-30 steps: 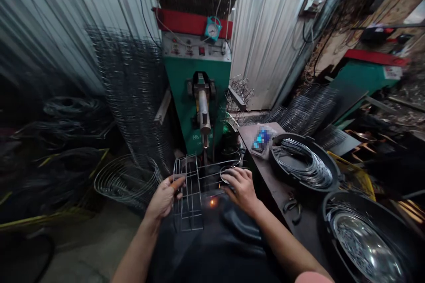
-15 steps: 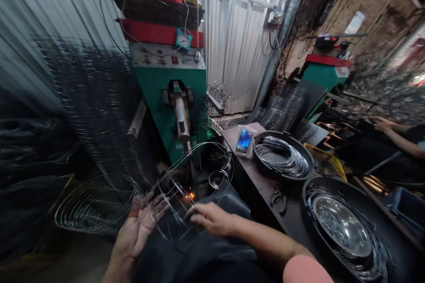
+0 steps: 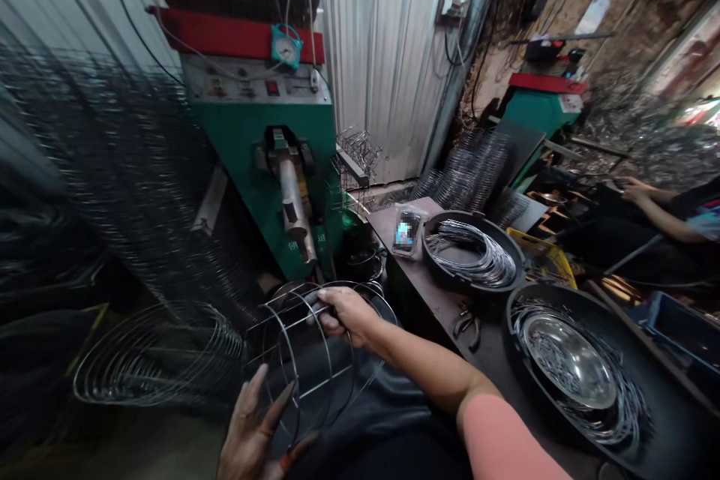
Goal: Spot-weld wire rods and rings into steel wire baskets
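A round wire basket frame (image 3: 288,345), made of thin metal rings joined by straight cross wires, is tilted above a dark apron on my lap. My right hand (image 3: 346,315) is closed around its upper wires. Low at the frame's left side, my left hand (image 3: 256,424) has its fingers spread, with orange bands on some of them; whether a fingertip touches the wire I cannot tell. Just beyond the frame, the metal arm (image 3: 293,202) of a green machine (image 3: 225,139) points down, and its lower tip is partly hidden.
On the bench (image 3: 430,292) to the right are a phone (image 3: 406,232), a black pan of wire rings (image 3: 472,255), pliers (image 3: 466,326) and a larger pan with a steel bowl (image 3: 571,360). Stacked wire rings (image 3: 151,352) stand left. A co-worker's hands (image 3: 641,191) show far right.
The wire frame has turned and come away from the machine's tip, and the sparks are gone. My right hand has moved up onto its top wires; my left hand has dropped lower.
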`<state>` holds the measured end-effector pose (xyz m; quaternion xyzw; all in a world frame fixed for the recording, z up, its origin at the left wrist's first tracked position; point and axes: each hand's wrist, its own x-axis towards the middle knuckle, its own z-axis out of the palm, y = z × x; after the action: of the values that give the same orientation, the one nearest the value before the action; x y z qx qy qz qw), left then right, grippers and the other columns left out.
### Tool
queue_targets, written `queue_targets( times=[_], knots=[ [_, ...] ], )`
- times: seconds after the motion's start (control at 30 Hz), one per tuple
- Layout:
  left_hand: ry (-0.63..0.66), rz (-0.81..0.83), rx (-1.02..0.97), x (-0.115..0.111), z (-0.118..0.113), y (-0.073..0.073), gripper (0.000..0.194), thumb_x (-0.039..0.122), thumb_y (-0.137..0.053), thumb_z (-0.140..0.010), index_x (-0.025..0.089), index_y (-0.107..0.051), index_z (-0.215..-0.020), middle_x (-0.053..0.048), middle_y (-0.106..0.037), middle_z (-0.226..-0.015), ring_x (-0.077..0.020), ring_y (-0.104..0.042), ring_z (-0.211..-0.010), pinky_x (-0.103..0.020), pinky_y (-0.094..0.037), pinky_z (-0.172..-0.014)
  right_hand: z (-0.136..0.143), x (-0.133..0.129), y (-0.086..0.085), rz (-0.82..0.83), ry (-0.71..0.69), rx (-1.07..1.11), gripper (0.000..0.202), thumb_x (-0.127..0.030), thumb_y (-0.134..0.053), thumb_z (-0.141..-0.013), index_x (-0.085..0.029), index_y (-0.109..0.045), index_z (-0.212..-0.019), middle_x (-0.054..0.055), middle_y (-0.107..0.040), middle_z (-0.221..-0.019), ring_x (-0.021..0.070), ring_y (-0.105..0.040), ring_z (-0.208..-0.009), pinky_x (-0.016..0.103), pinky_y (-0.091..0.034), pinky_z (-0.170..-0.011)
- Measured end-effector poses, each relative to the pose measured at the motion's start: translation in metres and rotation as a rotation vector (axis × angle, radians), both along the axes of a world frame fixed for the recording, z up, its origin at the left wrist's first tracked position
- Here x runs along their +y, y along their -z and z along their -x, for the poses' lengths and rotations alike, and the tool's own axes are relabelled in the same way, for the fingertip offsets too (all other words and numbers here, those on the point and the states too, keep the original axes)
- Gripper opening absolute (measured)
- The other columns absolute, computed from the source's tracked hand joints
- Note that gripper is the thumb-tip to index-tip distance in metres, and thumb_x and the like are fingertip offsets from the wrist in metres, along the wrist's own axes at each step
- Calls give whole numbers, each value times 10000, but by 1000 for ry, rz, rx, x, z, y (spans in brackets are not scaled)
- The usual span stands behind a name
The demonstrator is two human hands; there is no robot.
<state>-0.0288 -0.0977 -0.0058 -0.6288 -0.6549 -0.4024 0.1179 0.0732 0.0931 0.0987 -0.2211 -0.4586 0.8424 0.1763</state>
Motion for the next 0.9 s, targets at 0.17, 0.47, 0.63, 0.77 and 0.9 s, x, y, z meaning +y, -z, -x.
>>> queue_targets(
  times=[0.17,0.47,0.63,0.77,0.9],
  knots=[
    [-14,163,-587,-1,-22,7,459,343,-716,-614,283,-589,-1052,-51,-671,-947,-255,-638,-837,-377,-523,-743,0,11,-3,65,-25,-56,338,-179,-314,-883,-102,-541,-646,-67,-323,-348,38,-161,-295,173,-80,-322],
    [-113,173,-1341,17,-21,-14,557,345,-794,-489,213,-584,-987,-3,-600,-751,-125,-554,-632,-214,-464,-559,-31,69,2,-524,168,-260,293,-341,-408,-884,-139,-621,-878,28,-593,-628,116,-492,-476,257,-399,-519],
    [-102,41,-1646,31,-14,-33,546,356,-772,-532,225,-556,-1017,75,-422,-619,-25,-299,-421,-150,-278,-367,-104,121,27,-779,269,-344,288,-280,-614,-711,-158,-613,-972,17,-625,-828,139,-564,-727,259,-443,-702],
    [-179,32,-1698,38,-13,-38,576,347,-800,-475,219,-565,-985,77,-423,-617,-24,-320,-431,-159,-315,-391,-137,124,48,-882,138,-425,301,-307,-627,-710,-161,-621,-973,30,-633,-904,177,-570,-862,308,-437,-808],
    [-139,20,-1721,41,-12,-36,574,330,-802,-477,218,-559,-985,90,-414,-555,-20,-290,-387,-156,-276,-356,-137,114,57,-1083,133,-408,313,-330,-654,-723,-182,-624,-997,56,-608,-1009,194,-545,-981,336,-400,-889]
  ],
)
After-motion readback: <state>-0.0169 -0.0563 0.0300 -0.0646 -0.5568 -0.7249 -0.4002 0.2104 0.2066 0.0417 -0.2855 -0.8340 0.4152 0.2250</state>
